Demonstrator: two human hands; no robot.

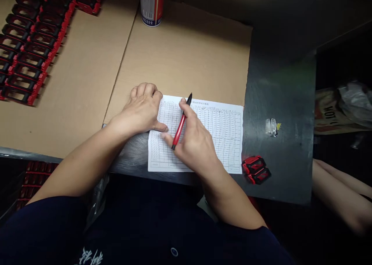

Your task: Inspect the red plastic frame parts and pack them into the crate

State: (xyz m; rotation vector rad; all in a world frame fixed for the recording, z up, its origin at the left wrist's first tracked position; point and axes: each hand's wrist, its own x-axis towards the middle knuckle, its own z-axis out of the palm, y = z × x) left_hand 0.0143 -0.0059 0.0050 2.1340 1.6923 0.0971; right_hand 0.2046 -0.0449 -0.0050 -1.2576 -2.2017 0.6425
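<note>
A printed form (pixel 226 141) with a fine grid lies at the table's front edge, partly on cardboard and partly on bare metal. My left hand (pixel 142 108) presses down at its upper left side, fingers bent on the cardboard and thumb stretched onto the sheet; it holds nothing. Over the middle of the form, my right hand (pixel 197 144) holds a red and black pen (pixel 180 127). The pen slants across the hand, its black pointed end up and away from the paper. Part of the form is hidden under both hands.
Rows of red and black frame-shaped parts (pixel 31 51) cover the cardboard (pixel 87 71) at left. A spray can (pixel 152 5) stands at the back. Two red and black pieces (pixel 257 168) lie right of the form, below small clear pieces (pixel 271 127). Another person's limbs (pixel 343 191) show at right.
</note>
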